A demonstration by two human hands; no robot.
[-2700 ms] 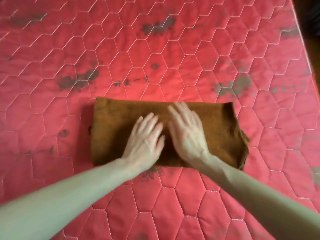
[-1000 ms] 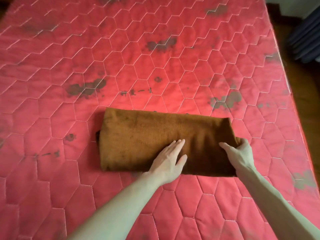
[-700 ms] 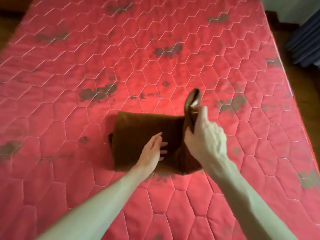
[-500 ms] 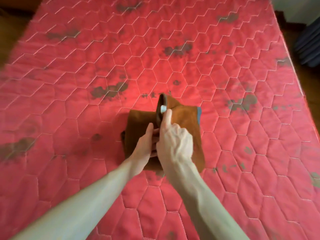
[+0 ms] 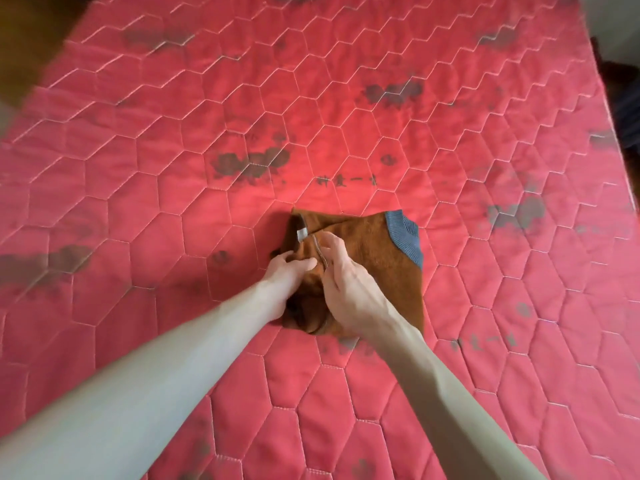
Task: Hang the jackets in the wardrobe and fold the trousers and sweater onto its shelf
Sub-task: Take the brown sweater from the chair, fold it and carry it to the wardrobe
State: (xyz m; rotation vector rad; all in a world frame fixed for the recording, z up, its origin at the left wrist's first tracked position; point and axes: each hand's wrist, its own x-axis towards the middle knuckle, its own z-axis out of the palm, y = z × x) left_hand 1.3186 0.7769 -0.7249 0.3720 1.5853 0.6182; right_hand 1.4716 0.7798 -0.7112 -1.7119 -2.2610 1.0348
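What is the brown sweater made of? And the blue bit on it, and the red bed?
The sweater looks like soft, fuzzy knit, maybe wool or fleece: its surface is matte and nappy. The blue collar is ribbed knit, going by its fine parallel ridges. The mattress seems to be padded woven cloth with a slight sheen, stitched in puffy hexagons. The exact fibres cannot be told.

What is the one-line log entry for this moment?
sweater: folded on mattress | left hand: on sweater | right hand: grips fold

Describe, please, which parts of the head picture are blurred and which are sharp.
Head view: the brown sweater and both hands are fairly sharp; the red quilted mattress smears toward the left edge and top-left corner; wide-angle distortion curves its right edge.
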